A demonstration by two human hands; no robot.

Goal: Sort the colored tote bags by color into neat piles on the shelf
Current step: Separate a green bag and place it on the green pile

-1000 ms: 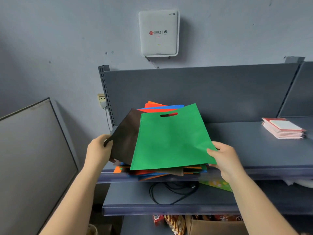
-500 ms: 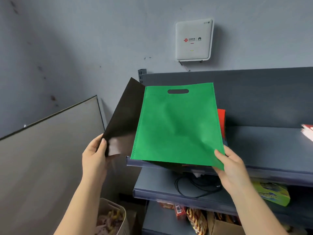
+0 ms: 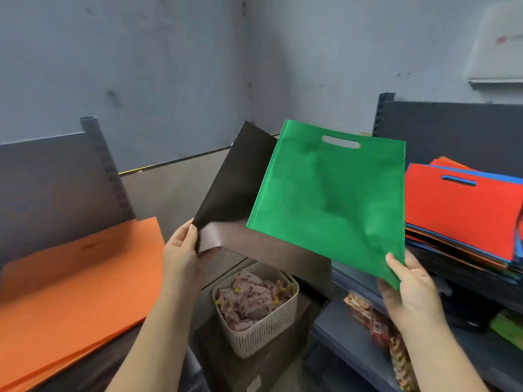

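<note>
My left hand (image 3: 181,250) pinches the brown bag (image 3: 235,188), my right hand (image 3: 407,290) pinches the green bag (image 3: 331,199). Mid-sort: orange pile (image 3: 76,281) at eight o'clock; each bag needs its own pile.

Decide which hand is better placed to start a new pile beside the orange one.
Probably the left hand: it holds the brown bag nearest the orange pile. The right hand holds the green bag farther away.
</note>
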